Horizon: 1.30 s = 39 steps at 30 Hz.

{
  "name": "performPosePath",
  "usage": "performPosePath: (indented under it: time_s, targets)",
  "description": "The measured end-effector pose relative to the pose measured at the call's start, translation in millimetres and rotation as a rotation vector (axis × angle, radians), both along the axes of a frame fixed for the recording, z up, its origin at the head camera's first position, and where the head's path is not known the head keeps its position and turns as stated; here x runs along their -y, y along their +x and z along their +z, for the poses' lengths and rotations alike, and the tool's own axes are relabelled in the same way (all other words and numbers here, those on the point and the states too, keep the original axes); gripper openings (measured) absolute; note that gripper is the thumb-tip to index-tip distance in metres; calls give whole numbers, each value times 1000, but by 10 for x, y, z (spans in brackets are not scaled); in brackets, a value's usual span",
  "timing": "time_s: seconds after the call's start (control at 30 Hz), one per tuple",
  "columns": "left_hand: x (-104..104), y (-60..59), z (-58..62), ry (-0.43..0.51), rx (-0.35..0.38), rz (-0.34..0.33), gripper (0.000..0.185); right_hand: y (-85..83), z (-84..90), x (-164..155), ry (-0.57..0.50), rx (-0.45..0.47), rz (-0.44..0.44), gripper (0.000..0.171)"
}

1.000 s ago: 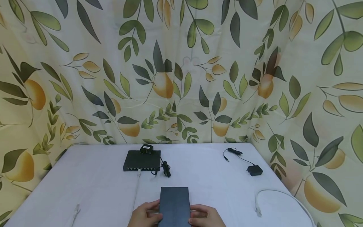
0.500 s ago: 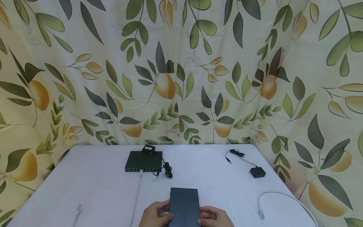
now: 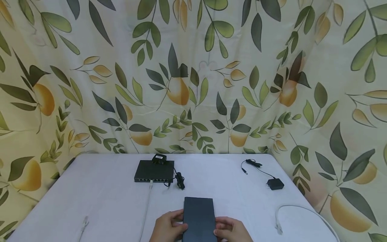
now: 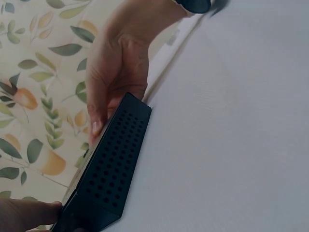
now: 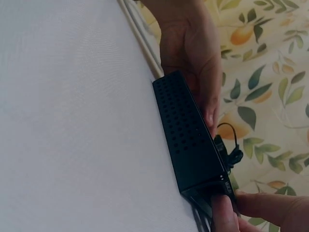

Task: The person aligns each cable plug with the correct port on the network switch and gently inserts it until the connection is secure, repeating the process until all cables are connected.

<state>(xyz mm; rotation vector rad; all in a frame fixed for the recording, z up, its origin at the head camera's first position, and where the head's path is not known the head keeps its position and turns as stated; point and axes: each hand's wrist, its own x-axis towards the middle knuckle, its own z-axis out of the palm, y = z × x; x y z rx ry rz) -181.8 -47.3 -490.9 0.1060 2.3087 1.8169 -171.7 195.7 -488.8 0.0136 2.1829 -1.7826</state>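
Black box point(image 3: 199, 216) shifted right, lengthwise away.

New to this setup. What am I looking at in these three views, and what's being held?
No machine here: a person works with two bare hands and wears three cameras. The wide picture comes from the head, looking forward and down at a white table in front of a leaf-and-fruit printed curtain. The other two come from the wrists, each looking sideways at close range.

Both the left hand and the right hand grip a flat black box by its long sides; the wrist views show rows of vent holes in its side.

Further back lies a second black box, a network switch with a white cable plugged into its front and a small adapter on top. To the right are a black power adapter with its cord and a loose white network cable.
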Motion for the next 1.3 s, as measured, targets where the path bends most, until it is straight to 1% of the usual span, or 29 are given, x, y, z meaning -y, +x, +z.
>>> performPosePath:
  time_s: [0.17, 0.33, 0.43, 0.53, 0.67, 0.93, 1.1, 1.2, 1.3]
  targets:
    - [-49, -69, 21, -7, 23, 36, 50, -44, 23, 2, 4, 50, -55, 53]
    - [-72, -139, 25, -21, 19, 54, 49, -76, 90, 21, 13, 108, -90, 52]
    - [-101, -188, 28, -11, 32, 77, 48, -119, 115, 22, 11, 118, -91, 51]
    - [-143, -243, 25, -1, 41, 113, 46, -175, 128, 15, -2, 121, -95, 51]
    - [-196, -316, 12, -22, 38, 151, 44, -250, 142, 5, -13, 127, -120, 51]
    - [-234, -442, 8, -23, 18, 174, 43, -415, 137, -8, -35, 134, -154, 53]
    - [-252, -521, -5, -39, 9, 203, 43, -492, 143, 7, -30, 135, -176, 53]
    - [-264, -532, -5, -31, 7, 210, 42, -503, 148, 8, -14, 133, -201, 52]
    - [-227, -493, 45, -30, -11, 201, 39, -491, 146, -3, -1, 131, -210, 52]
